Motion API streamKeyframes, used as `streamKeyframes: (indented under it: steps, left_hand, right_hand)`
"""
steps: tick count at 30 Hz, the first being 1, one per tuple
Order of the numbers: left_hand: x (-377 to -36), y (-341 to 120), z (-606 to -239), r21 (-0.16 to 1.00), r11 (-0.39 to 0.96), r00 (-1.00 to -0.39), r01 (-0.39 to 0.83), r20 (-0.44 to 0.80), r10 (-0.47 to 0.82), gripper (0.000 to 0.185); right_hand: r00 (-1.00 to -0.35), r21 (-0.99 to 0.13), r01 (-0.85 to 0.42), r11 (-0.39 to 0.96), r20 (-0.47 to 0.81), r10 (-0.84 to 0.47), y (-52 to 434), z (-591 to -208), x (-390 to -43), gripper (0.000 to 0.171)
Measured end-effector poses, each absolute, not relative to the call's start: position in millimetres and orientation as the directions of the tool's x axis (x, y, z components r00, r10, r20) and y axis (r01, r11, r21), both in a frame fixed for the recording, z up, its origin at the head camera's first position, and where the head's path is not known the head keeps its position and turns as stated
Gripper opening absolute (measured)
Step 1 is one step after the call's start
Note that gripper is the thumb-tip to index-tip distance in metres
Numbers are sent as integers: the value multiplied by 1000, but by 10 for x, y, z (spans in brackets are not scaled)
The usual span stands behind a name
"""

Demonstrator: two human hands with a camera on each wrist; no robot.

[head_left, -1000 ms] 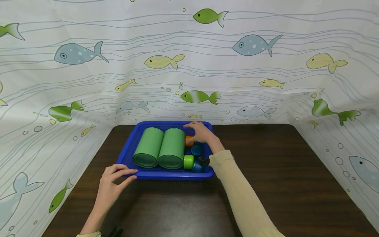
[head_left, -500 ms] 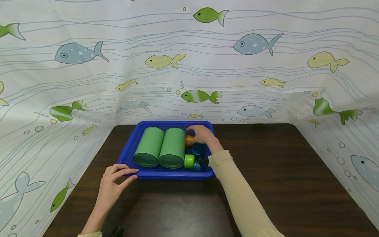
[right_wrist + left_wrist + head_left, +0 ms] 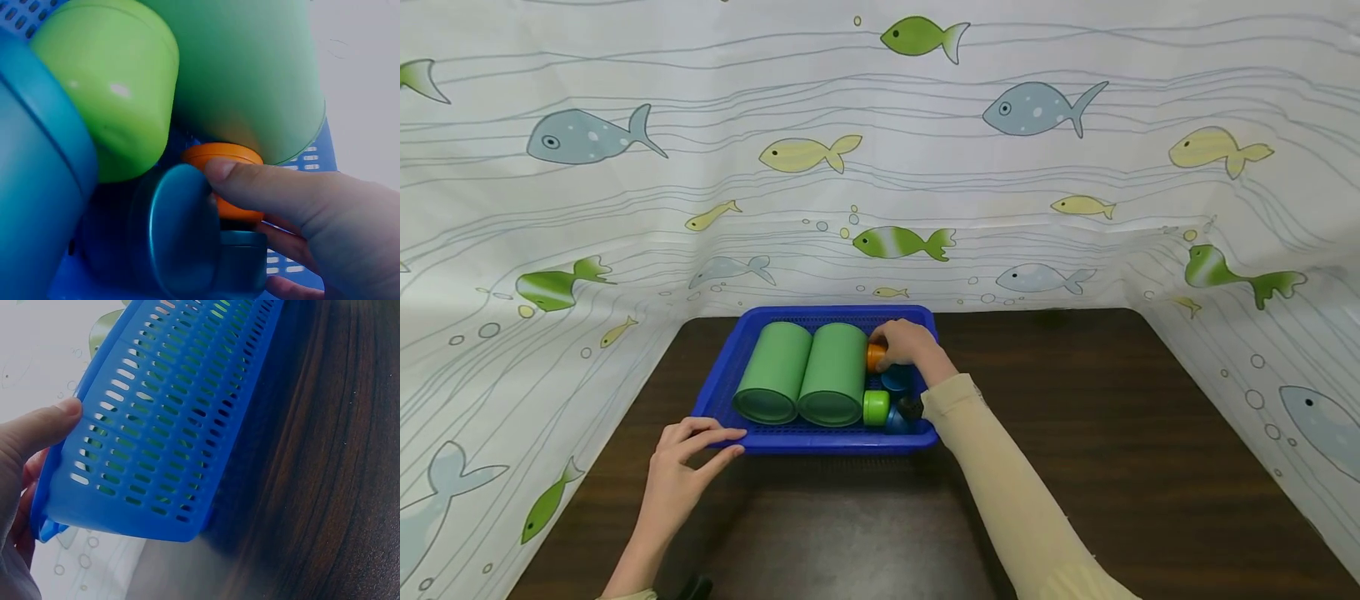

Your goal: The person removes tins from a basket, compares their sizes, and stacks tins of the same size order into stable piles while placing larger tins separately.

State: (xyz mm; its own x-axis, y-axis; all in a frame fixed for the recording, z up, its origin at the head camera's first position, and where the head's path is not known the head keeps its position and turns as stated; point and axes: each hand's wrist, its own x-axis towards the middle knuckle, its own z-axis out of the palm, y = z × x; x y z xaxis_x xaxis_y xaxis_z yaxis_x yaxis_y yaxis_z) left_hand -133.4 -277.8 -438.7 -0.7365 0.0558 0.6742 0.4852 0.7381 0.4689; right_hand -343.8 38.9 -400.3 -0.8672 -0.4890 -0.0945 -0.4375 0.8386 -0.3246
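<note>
Blue perforated basket [image 3: 730, 421] sits toward the back of the dark wooden surface [image 3: 1112, 433], against the fish-print curtain [image 3: 880, 150]; left hand [image 3: 681, 467] pinches its near-left corner, thumb on the outer wall and fingers over the rim. Inside lie two large green cylinders [image 3: 805, 371] side by side on their sides, and to their right a cluster of small cups: orange cup [image 3: 874, 357], lime cup [image 3: 876, 408] and dark blue cups [image 3: 897, 381]. Right hand [image 3: 910, 346] reaches into the back right of the basket, thumb and fingers closed around the orange cup, which rests just beside the right-hand green cylinder.
</note>
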Motion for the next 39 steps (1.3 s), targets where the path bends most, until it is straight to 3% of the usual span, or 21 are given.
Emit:
streamKeyframes:
  steps: [13,23,39]
  left_hand:
    - [-1361,-2790,-4392,464,740,-738,486,672,63,39]
    - [-1329,-2793,-4364,435,750,-726,499,683,87,40]
    - [-1329,-2793,-4356,442,744,-728,502,680,87,43]
  right_hand:
    - [-858,-269,-427,863,-180,-480,337,-4016,-3483,59]
    - [-851,-315,-413,855,-201,-485,335,-4014,-3471,60]
    - [-831,-444,-436,783,-136,-540,383,-3933,-3491,55]
